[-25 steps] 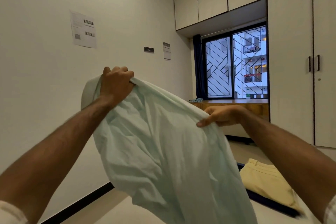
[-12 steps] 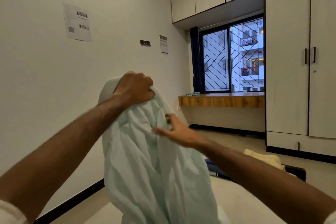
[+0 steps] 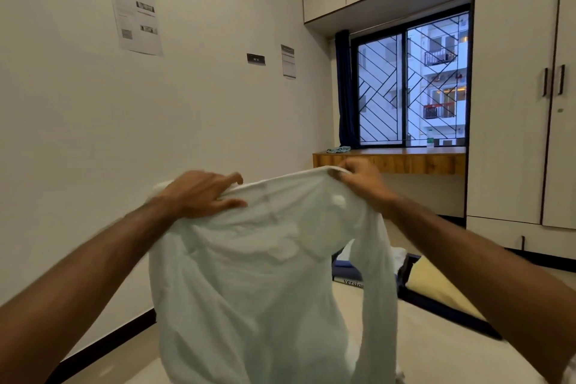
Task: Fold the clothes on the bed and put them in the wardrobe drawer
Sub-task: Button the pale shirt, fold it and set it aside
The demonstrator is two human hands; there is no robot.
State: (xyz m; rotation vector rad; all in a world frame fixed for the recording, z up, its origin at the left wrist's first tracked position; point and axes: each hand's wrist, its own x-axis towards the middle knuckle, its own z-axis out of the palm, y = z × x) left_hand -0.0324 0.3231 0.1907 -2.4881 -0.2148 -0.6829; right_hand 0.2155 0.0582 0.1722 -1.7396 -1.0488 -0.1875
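Gripping one pale shirt (image 3: 268,274) aloft, two hands' curled fingers (image 3: 230,179) pinch its edge.

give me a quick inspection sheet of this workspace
surface: pale bed low in view
job's things: pale green garment held up in the air, hanging; yellow garment lying at right
clutter: blue cloth on wooden ledge
grippers: left hand and right hand each grip the garment's top edge
cables: nothing seen
surroundings: papers on wall, barred window, wardrobe doors closed
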